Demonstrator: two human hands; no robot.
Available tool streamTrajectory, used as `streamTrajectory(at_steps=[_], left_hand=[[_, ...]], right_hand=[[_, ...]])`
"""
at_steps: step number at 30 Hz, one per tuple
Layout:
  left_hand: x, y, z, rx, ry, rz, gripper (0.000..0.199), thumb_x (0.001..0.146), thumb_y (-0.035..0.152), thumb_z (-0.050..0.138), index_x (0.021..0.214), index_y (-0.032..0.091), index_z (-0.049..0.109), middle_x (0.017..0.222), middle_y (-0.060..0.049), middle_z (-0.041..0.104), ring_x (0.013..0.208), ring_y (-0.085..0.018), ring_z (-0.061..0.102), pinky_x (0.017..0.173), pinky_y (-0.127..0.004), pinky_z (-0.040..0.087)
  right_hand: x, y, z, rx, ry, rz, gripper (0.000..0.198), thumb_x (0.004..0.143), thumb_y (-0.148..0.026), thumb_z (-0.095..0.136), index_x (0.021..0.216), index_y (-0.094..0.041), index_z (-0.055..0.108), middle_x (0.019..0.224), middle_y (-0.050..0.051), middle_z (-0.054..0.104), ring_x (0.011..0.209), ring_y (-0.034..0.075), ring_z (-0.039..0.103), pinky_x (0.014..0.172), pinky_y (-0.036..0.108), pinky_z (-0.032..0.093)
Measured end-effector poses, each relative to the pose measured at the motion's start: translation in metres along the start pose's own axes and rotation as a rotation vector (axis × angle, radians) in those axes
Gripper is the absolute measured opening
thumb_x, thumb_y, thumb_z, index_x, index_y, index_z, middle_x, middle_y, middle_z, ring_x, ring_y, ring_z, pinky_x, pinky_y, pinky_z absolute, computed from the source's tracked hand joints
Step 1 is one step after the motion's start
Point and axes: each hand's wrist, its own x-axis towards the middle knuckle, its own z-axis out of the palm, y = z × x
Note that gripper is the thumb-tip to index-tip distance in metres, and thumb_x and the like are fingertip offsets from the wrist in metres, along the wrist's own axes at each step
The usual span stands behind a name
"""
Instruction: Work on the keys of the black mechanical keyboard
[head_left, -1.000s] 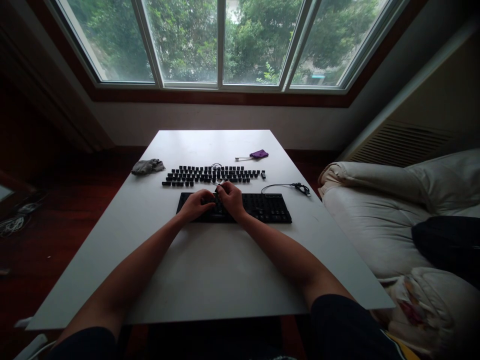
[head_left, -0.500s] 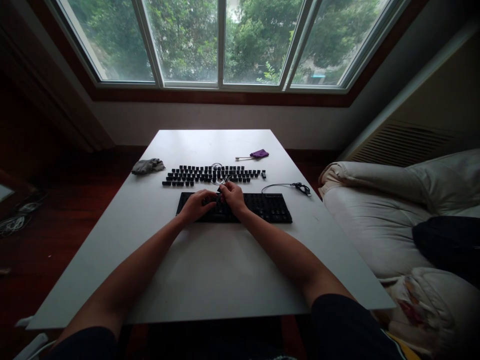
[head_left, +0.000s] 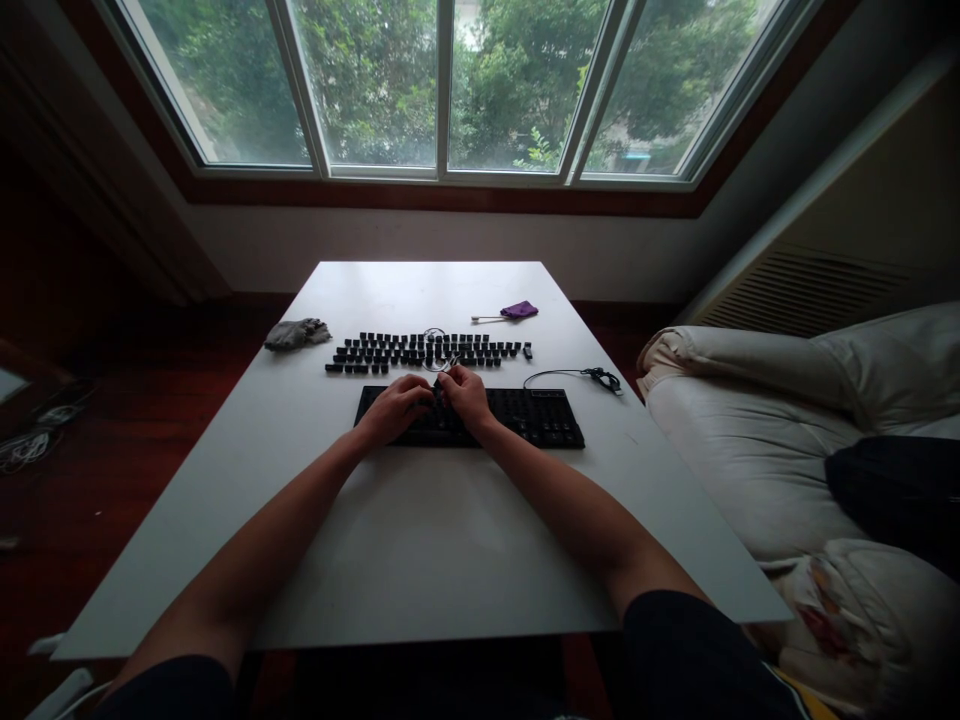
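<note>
White table [head_left: 435,550], the broadest piece before me: its near edge reaches the person's forearms, with a wide strip of tabletop between that edge and the keyboard. Pale sofa [head_left: 742,440]: close along the right edge, narrowing the floor there; the left edge borders dark red floor. Black keyboard [head_left: 536,415]: set crosswise mid-table, more tabletop on its left than its right. Keycaps [head_left: 414,356]: loose rows just beyond it. Left hand [head_left: 394,408]: curled over the keyboard's left half; I cannot tell whether it grips. Right hand [head_left: 466,398]: beside it, fingertips pinched on a thin wiry piece [head_left: 452,362]. Grey cloth [head_left: 297,334]: at the left edge. Coiled cable [head_left: 603,378]: near the right edge. Purple pouch [head_left: 519,310]: farther back.
</note>
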Motion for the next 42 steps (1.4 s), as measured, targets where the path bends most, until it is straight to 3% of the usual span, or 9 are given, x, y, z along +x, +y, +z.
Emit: streamTrajectory(at_steps=[5,9,14,18,27,42], left_hand=[[-0.001,0.003,0.002,-0.005,0.046,0.055,0.019,0.096,0.026,0.057,0.113,0.025,0.065,0.123,-0.008,0.060,0.118,-0.024,0.057,0.104,-0.043,0.047],[0.000,0.006,0.000,-0.006,0.159,0.053,0.019,0.097,0.026,0.055,0.115,0.024,0.062,0.124,-0.008,0.061,0.118,-0.023,0.057,0.102,-0.041,0.048],[0.001,-0.003,-0.011,0.139,0.253,-0.108,0.015,0.095,0.027,0.059,0.108,0.024,0.065,0.111,-0.006,0.066,0.103,-0.023,0.061,0.097,-0.040,0.047],[0.006,-0.025,-0.020,0.242,0.277,-0.269,0.016,0.093,0.029,0.060,0.106,0.024,0.068,0.104,-0.005,0.069,0.098,-0.024,0.061,0.094,-0.040,0.045],[0.033,-0.073,-0.020,0.449,0.133,-0.400,0.018,0.087,0.028,0.063,0.102,0.025,0.072,0.108,-0.009,0.069,0.110,-0.031,0.053,0.093,-0.045,0.040],[0.045,-0.083,-0.010,0.528,0.001,-0.512,0.018,0.083,0.030,0.063,0.099,0.026,0.070,0.107,-0.008,0.069,0.109,-0.031,0.051,0.094,-0.045,0.037]], right_hand=[[0.003,-0.001,0.000,0.120,-0.018,0.108,0.031,0.079,-0.048,0.068,0.076,-0.020,0.056,0.055,-0.004,0.056,0.043,0.010,0.050,0.042,0.023,0.043],[0.004,-0.002,0.000,0.181,-0.002,0.146,0.030,0.078,-0.047,0.069,0.074,-0.020,0.055,0.054,-0.004,0.056,0.043,0.010,0.049,0.042,0.021,0.043],[0.002,0.002,0.002,0.116,0.007,0.107,0.029,0.079,-0.047,0.068,0.076,-0.021,0.056,0.055,-0.004,0.057,0.044,0.011,0.051,0.041,0.022,0.044],[0.000,0.004,0.002,0.003,-0.006,0.032,0.030,0.082,-0.049,0.064,0.076,-0.021,0.056,0.056,-0.003,0.058,0.045,0.012,0.055,0.043,0.023,0.045],[-0.001,0.004,0.001,-0.065,-0.018,0.005,0.030,0.084,-0.050,0.061,0.078,-0.021,0.057,0.057,-0.002,0.060,0.048,0.015,0.058,0.046,0.024,0.046],[-0.001,0.003,0.000,-0.096,-0.025,0.010,0.029,0.084,-0.049,0.060,0.078,-0.021,0.057,0.057,-0.002,0.060,0.050,0.016,0.059,0.051,0.026,0.046]])
